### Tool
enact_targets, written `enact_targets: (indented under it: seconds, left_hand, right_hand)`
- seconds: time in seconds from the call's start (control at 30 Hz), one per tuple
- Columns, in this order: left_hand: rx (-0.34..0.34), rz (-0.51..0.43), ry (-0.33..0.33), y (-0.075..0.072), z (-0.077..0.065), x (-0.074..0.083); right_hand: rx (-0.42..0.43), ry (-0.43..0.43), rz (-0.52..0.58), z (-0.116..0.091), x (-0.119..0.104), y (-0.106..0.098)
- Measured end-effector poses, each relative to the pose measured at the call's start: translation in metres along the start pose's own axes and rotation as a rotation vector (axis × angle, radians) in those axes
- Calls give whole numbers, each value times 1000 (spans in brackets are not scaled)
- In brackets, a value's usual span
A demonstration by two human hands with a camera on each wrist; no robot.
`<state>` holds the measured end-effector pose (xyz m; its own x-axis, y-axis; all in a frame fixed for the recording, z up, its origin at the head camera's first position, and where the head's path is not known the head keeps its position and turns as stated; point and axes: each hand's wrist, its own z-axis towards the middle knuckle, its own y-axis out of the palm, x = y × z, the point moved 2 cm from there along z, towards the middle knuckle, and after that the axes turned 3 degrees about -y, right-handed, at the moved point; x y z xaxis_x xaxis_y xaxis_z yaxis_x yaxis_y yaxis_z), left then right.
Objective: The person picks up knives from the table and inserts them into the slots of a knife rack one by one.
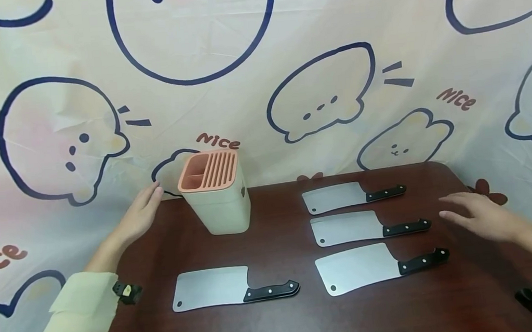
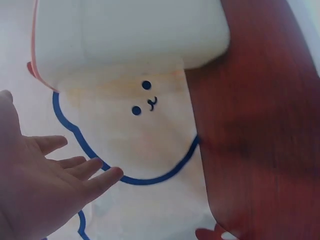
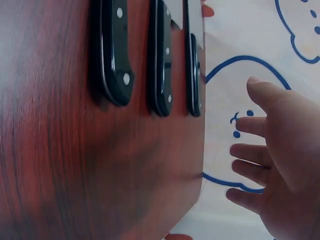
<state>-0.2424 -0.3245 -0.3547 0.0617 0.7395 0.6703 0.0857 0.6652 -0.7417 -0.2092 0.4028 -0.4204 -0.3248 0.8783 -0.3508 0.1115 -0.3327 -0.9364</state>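
Now the left hand (image 1: 144, 209) is just beside the knife holder (image 1: 220, 208), with its fingers let loose and gripping nothing. The holder stands up at the back of the brown table (image 1: 288, 331). It is pale, and its pink top (image 1: 219, 172) has skinny slots and 2 wider holes. The right hand (image 1: 483, 216) is near the handle ends of 3 big knives. Its fingers are loose too, and it grips nothing. The back knife (image 1: 336, 198), the middle knife (image 1: 348, 228) and the front knife (image 1: 360, 268) lie flat in a row. Another, the left knife (image 1: 214, 289), lies in front of the holder. All 4 have shiny blades and black handles. Behind the table is a pale cloth (image 1: 243, 115) with blue drawings.
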Motion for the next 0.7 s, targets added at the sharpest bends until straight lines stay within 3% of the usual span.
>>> enact_targets:
  seconds: [0.27, 0.37, 0.7]
  left_hand:
    - [-42, -137, -90, 1, 14, 15]
    - [-26, -185, -128, 2, 18, 18]
    - [42, -322, -99, 7, 31, 23]
  right_hand:
    - [-3, -32, 48, -1, -21, 1]
    - [-2, -64, 47, -3, -26, 3]
    - [-45, -138, 125, -14, -30, 25]
